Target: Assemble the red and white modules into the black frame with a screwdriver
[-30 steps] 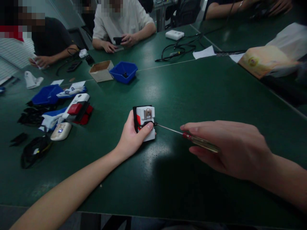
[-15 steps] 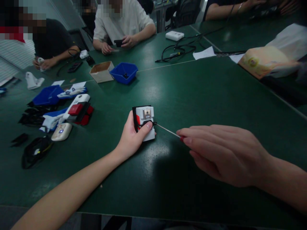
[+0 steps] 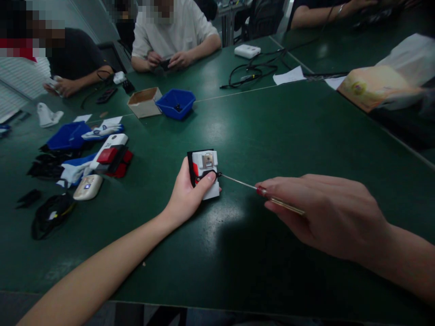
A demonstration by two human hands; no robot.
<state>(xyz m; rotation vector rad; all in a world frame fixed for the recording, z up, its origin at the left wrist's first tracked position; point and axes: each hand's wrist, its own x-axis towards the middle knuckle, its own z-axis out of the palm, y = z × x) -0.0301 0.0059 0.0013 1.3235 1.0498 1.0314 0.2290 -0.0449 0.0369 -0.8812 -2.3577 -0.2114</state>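
My left hand [image 3: 190,190] is closed around a small white, red and black device [image 3: 211,189], its thumb pressing a black strip across the white face. A square metal piece [image 3: 207,160] sits in the device's upper part. My right hand [image 3: 329,217] grips a screwdriver [image 3: 261,191] by its red and clear handle. The thin shaft points left, and its tip meets the black part at the device's right edge, beside my left thumb. My palm hides part of the handle.
To the left lie gloves [image 3: 76,168], a red and black device [image 3: 113,159], a beige oval device [image 3: 87,187] and a coiled black cable [image 3: 52,216]. A cardboard box [image 3: 145,103] and a blue bin [image 3: 176,104] stand further back. Other people sit across the green table [image 3: 258,131].
My right fingers have shifted on the screwdriver, so more of its handle shows. My left hand and the device stay put. Across the table, a person's hands have come together around a dark object.
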